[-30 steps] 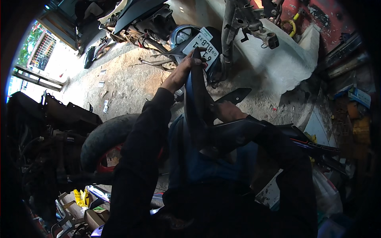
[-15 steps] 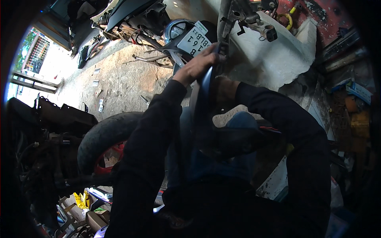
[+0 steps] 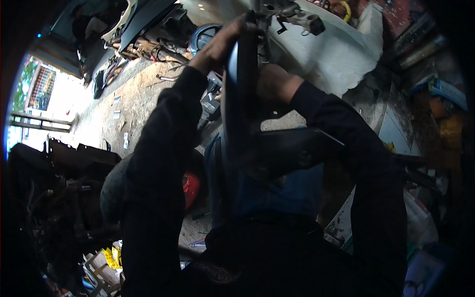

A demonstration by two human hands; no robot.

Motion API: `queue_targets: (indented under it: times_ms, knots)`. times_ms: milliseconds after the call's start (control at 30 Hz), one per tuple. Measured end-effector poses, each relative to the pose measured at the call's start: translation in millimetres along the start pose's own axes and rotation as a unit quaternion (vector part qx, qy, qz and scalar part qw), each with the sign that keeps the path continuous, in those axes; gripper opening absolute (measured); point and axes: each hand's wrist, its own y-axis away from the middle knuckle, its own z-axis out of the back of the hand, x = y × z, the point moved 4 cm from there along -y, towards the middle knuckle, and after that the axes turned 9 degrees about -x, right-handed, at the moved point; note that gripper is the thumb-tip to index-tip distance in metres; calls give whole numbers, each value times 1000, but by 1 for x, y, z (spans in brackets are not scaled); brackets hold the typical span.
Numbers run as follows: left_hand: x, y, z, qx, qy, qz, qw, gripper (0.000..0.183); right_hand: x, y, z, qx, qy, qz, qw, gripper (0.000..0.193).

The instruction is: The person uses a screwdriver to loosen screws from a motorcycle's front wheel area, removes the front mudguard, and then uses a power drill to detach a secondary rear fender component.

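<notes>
A long dark motorcycle body panel (image 3: 237,99) stands upright before me, its lower part bending right as a broad black flap (image 3: 287,151) above my lap. Around the panel's far upper end my left hand (image 3: 222,44) is closed, the fingers wrapped over its edge. My right hand (image 3: 278,84) is at the panel's right, inner side, farther down than the left. Shadow and the panel hide most of the right hand's fingers, so whether they grip it is unclear.
A motorcycle tyre (image 3: 113,190) and a red helmet-like or wheel part (image 3: 190,188) lie left of my legs. Ahead are a pale torn sheet (image 3: 321,64) and a metal frame piece (image 3: 307,24). Dismantled vehicle parts (image 3: 153,47) lie far left; boxes and a yellow wrapper (image 3: 113,257) sit lower left.
Both hands and the panel have moved farther up in the view, the left hand most. The view itself has shifted somewhat, and my left arm and the panel now cover the number plate.
</notes>
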Motion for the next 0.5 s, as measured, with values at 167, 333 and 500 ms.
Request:
queue_targets:
  times_ms: [167, 333, 500]
  knots:
    - [-33, -35, -18, 16, -39, -29, 999, 59, -31, 18, 29, -121, 41, -52, 990, 22]
    - [-45, -44, -14, 26, -55, -10, 998, 58, -40, 22, 20, -284, -9, -117, 952, 21]
    - [-62, -34, -3, 45, -112, -125, 985, 63, -28, 7, 47, -192, 83, 7, 978, 21]
